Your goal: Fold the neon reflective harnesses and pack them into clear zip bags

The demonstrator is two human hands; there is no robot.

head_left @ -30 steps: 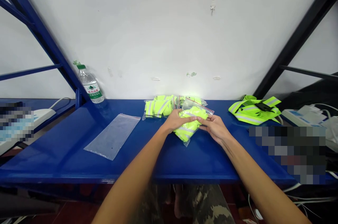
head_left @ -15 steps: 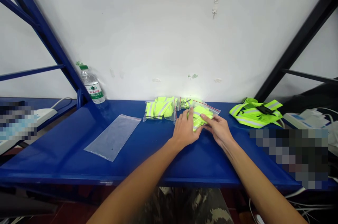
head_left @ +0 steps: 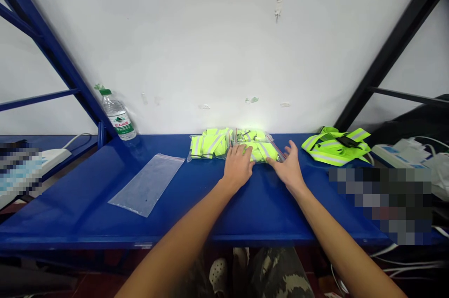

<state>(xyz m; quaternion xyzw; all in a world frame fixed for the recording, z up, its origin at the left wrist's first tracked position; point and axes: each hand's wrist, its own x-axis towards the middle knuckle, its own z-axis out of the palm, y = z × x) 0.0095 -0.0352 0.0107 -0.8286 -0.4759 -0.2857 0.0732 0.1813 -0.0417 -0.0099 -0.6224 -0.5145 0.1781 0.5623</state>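
Observation:
A zip bag of reflective straps (head_left: 264, 151), neon yellow with silver stripes, lies flat on the blue table between my two hands. The fingers of my left hand (head_left: 238, 165) are stretched over its left side. My right hand (head_left: 290, 167) is open at its right edge, thumb touching the plastic and fingers spread. Just left lies another packed bag of straps (head_left: 211, 142), and a further packed bag (head_left: 250, 135) sits behind, against the wall. A flat, clear zip bag (head_left: 149, 185) with nothing in it lies to the left.
Loose reflective straps with a black buckle (head_left: 336, 146) lie on the table (head_left: 189, 204) at the right. A water bottle (head_left: 120, 118) leans on the wall at the back left. Metal frame posts (head_left: 382, 50) flank the table. A power strip (head_left: 393, 156) and cables are at the right.
The bag of straps in my hands has been lowered flat onto the table beside the other bags. My right hand has loosened, its fingers spreading away from the bag.

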